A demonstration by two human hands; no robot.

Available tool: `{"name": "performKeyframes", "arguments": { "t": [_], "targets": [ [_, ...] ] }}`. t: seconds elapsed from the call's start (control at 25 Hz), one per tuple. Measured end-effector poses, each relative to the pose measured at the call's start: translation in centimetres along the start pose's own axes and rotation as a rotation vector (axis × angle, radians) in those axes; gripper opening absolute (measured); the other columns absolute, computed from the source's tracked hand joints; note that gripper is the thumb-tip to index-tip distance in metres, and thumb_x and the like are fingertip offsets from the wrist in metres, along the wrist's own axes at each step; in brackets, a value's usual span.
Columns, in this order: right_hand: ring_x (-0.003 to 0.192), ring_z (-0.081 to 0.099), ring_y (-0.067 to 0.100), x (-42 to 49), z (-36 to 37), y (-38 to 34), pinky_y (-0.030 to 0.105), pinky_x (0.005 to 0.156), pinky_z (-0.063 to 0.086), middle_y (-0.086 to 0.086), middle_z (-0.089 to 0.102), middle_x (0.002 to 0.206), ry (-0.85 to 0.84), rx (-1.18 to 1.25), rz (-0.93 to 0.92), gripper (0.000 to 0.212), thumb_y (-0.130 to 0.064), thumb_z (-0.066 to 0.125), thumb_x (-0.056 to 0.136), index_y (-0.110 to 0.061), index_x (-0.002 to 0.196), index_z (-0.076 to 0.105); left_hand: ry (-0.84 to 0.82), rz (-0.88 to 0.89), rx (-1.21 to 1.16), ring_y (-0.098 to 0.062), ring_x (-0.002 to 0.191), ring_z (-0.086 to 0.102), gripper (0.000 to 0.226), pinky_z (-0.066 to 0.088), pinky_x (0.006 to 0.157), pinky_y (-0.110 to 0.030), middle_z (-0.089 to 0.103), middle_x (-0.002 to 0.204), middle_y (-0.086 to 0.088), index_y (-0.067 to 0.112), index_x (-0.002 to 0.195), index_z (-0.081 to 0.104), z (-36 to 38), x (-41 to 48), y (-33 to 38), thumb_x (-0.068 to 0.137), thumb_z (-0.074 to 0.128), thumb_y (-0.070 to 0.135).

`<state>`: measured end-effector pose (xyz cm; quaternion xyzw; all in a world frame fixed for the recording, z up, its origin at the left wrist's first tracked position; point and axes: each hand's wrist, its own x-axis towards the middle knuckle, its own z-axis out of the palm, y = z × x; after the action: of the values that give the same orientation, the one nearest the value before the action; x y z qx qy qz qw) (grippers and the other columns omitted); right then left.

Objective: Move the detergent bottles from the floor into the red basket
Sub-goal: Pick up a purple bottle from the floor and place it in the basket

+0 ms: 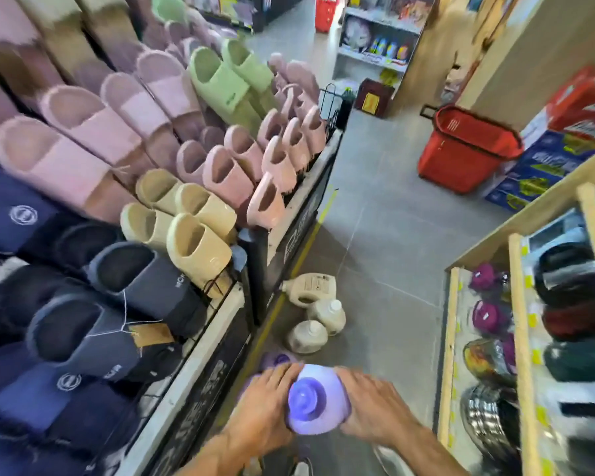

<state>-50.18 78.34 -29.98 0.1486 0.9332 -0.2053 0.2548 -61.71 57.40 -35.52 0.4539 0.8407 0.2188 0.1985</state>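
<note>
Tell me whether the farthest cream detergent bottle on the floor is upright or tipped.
Tipped: the farthest cream bottle lies on its side, label up, cap pointing left.

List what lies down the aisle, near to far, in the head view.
Purple bottle, near upright cream bottle, next upright cream bottle, cream bottle on its side, red basket, far red basket.

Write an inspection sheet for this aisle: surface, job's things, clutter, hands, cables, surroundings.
Surface: grey tiled floor.
Job's things: purple bottle held; second purple bottle partly hidden behind it; three pale bottles on the floor, one on its side; red basket farther up the aisle.
Clutter: stacked boxes beside the basket.
Hands: left hand and right hand grip the purple bottle from either side.
Cables: nothing seen.
Surroundings: slipper rack left, wooden shelf right.
</note>
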Motion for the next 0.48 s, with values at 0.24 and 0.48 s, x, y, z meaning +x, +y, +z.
{"name": "performKeyframes", "arguments": {
  "t": [0.24,0.48],
  "targets": [
    [0.122,0.060,0.029,-8.1,-11.4,-7.8,0.034,0.090,0.049,-0.006,0.063,0.133,0.144,-0.035,0.019,0.082,-0.062,0.069,0.060,-0.035,0.134,0.046,-0.011,0.147,-0.060,-0.014,0.131,0.043,0.104,0.026,0.111,-0.017,0.050,0.147,-0.003,0.014,0.153,0.039,-15.2,-1.6,5.1,0.062,0.079,0.045],
    [0.105,0.065,0.028,-9.4,-15.0,-11.6,0.035,0.079,0.050,-0.008,0.070,0.115,0.266,-0.104,-0.074,0.072,-0.058,0.068,0.059,-0.034,0.124,0.048,-0.001,0.206,-0.070,-0.013,0.133,0.045,0.114,0.034,0.115,-0.027,0.046,0.145,0.006,0.023,0.154,0.036,-21.1,-3.4,4.9,0.057,0.089,0.056]
  ]
}}
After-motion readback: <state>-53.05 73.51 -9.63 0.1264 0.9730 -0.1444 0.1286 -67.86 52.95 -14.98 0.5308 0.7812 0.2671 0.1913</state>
